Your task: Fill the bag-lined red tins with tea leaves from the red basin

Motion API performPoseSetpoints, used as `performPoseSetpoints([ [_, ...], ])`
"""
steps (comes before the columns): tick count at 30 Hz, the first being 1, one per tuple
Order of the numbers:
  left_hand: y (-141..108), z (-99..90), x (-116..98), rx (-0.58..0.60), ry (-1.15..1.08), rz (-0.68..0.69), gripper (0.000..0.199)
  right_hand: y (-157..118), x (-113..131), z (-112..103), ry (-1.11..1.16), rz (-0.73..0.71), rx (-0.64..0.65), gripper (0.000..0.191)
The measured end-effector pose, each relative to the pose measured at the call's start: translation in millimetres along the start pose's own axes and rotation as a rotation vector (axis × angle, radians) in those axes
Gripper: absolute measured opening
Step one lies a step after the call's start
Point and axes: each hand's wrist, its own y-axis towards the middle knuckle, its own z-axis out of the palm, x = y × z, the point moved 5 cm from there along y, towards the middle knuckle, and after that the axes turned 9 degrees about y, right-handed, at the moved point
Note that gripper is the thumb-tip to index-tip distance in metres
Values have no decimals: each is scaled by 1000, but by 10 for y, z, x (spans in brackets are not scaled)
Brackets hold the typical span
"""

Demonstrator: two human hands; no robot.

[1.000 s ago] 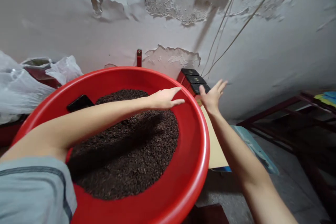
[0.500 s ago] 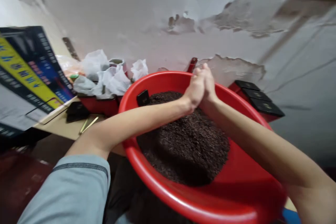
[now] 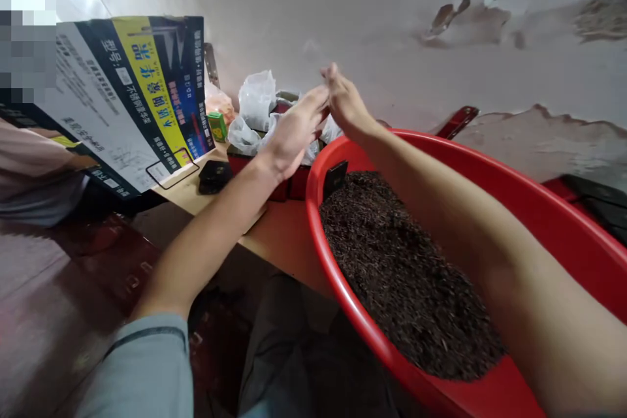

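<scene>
My left hand (image 3: 294, 134) is raised to the left of the red basin, over the bags, with its fingers stretched out. My right hand (image 3: 345, 101) meets it at the fingertips, also with straight fingers, and my right forearm crosses the basin. I see nothing held in either hand, though the palms are mostly hidden. The large red plastic basin (image 3: 321, 241) holds a heap of dark, dry, twisted shreds like loose tea leaves (image 3: 392, 274). A small black box or lid (image 3: 335, 177) leans inside its left wall.
Crumpled white plastic bags (image 3: 257, 98) sit in a red box (image 3: 240, 162) behind my left hand. A large printed carton (image 3: 132, 98) stands left, near a black box (image 3: 215, 176) and a small green box (image 3: 216, 125). Black-topped red boxes (image 3: 592, 199) lie right. Another person's clothing (image 3: 36, 176) shows far left.
My view has turned left, so the basin sits further right. My hands, pressed palm to palm above the leaves before, are now over the bags, apart at the wrists and touching at the fingertips.
</scene>
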Motion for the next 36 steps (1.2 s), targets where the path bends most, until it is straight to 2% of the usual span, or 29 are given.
performPoseSetpoints([
  [2, -87, -339, 98, -61, 0, -25, 31, 344, -254, -43, -339, 108, -24, 59],
  [4, -141, -639, 199, -162, 9, -1, 24, 502, -468, -24, -627, 149, 76, 41],
  [6, -172, -841, 290, -216, -8, 27, 20, 507, -629, 73, -763, 140, 246, 33],
  [9, -197, -982, 395, -236, -57, 45, 15, 405, -767, 246, -860, 133, 418, 18],
  [12, -205, -1002, 470, -230, -106, 45, 13, 346, -852, 378, -1023, 151, 544, 29],
  [15, -201, -973, 527, -204, -142, 37, 12, 369, -918, 438, -1076, 166, 616, 35],
  [18, -198, -941, 563, -191, -147, 25, 11, 421, -976, 444, -1080, 202, 633, 34],
  [22, -220, -901, 572, -188, -142, 24, 12, 426, -1031, 459, -1085, 266, 741, 29],
  [29, -297, -839, 587, -174, -127, 4, 16, 408, -1007, 398, -979, 288, 821, 21],
  [31, -299, -798, 582, -169, -124, -9, 17, 400, -1019, 378, -914, 298, 784, 19],
  [36, -303, -603, 511, -128, -117, -20, 17, 363, -1066, 337, -814, 285, 515, 31],
])
